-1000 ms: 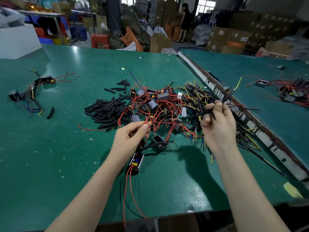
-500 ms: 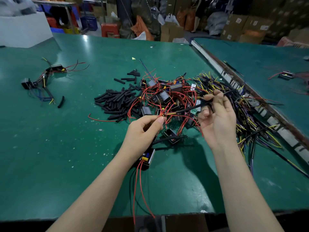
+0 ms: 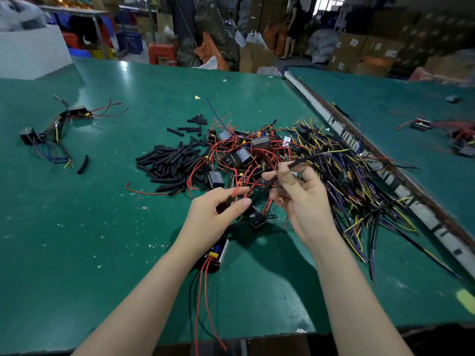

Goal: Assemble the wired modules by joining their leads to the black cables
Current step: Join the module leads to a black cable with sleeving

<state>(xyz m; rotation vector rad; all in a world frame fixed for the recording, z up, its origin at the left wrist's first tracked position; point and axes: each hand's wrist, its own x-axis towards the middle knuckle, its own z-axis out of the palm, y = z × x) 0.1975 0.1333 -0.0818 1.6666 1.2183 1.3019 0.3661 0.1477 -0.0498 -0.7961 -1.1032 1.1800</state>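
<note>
Green matting covers the bench (image 3: 77,253), and nearest its front edge two red leads (image 3: 201,299) trail down from a black module (image 3: 214,254) that hangs just under the left wrist, its yellow and blue parts showing. The left hand (image 3: 216,217) has its grip closed: thumb and fingers pinch thin red wire ends and what looks like a short dark piece, though the blur hides exactly what sits between the fingertips. Close beside it, almost touching, the right hand (image 3: 300,201) has its grip closed on a black cable (image 3: 305,160), pinched between thumb and forefinger; the cable rises up and to the right, ending in yellow and purple strands.

Below and between the hands another small black module (image 3: 257,219) lies on the matting. Behind the hands sits a tangled heap of modules with red leads (image 3: 244,155). To its right spreads a heap of black cables with yellow and purple cores (image 3: 359,188), reaching toward the metal strip (image 3: 385,181) that divides this bench from the next one. To the left of the modules lies a pile of short black tubing pieces (image 3: 172,165), with a few strays beyond it.

Far to the left rest two joined assemblies (image 3: 56,127) and one loose tube (image 3: 83,164). On the neighbouring bench more red-wired modules (image 3: 452,134) lie. Past the benches stand cardboard boxes (image 3: 365,52) and a white block (image 3: 30,52).
</note>
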